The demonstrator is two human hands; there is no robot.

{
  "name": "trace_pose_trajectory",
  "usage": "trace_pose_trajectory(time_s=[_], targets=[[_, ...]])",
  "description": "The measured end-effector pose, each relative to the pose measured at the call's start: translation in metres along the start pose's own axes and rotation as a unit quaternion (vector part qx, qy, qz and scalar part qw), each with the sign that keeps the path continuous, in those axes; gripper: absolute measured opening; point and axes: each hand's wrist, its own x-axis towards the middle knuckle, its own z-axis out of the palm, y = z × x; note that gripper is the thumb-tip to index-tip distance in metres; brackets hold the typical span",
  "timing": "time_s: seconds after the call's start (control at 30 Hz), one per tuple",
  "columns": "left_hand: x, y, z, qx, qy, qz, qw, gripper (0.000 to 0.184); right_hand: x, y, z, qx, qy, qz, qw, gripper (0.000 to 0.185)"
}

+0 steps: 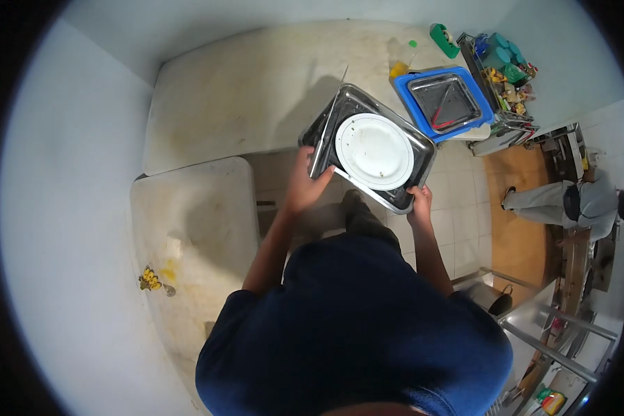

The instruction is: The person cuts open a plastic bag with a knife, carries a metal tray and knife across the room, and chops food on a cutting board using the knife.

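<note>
A rectangular metal tray [423, 149] is held out in front of my body, over the gap beside the tables. On it lies a white round plate [374, 149] with small dark specks. A long knife [331, 121] lies along the tray's left side, its tip sticking out past the far edge. My left hand [306, 182] is closed on the tray's near left corner, close to the knife's handle; whether it also touches the knife I cannot tell. My right hand [421, 202] is closed on the near right corner, thumb on the rim.
A blue tub [489, 111] with a metal tray inside, a bottle of yellow liquid [399, 68] and a green tape dispenser [444, 40] stand at back right. Bananas [150, 279] lie on the left table [208, 201]. A co-worker [568, 201] stands right, near a rack [555, 347].
</note>
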Motion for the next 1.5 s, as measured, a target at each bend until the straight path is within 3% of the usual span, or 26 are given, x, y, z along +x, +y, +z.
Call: trace_pose_trajectory(time_s=[0.23,0.57,0.83,1.0,1.13,1.37,1.47,1.5], targets=[[-0.008,-0.002,-0.017,0.051,-0.007,0.007,0.999,0.043,-0.004,0.001,0.004,-0.014,-0.012,0.010,1.000,0.024],[0.012,-0.004,-0.010,0.086,0.053,0.011,0.995,0.047,0.060,-0.011,0.004,-0.044,-0.087,0.050,0.994,0.026],[0.032,0.010,0.010,0.096,0.086,-0.106,0.986,0.051,0.132,-0.021,-0.006,-0.101,-0.102,0.090,0.986,0.029],[0.037,0.006,0.033,0.112,0.112,-0.104,0.982,0.046,0.178,-0.048,-0.014,-0.119,-0.152,0.109,0.975,0.034],[0.042,0.008,0.062,0.084,0.115,-0.144,0.979,0.042,0.219,-0.069,-0.041,-0.144,-0.135,0.127,0.972,0.031],[0.047,0.004,0.105,0.119,0.126,-0.138,0.975,0.041,0.292,-0.111,-0.126,-0.165,-0.216,0.147,0.951,0.037],[0.047,0.004,0.117,0.148,0.133,-0.086,0.976,0.043,0.311,-0.132,-0.157,-0.204,-0.126,0.127,0.963,0.033],[0.047,0.002,0.119,0.157,0.130,-0.111,0.973,0.044,0.320,-0.139,-0.169,-0.199,-0.128,0.130,0.963,0.031]])
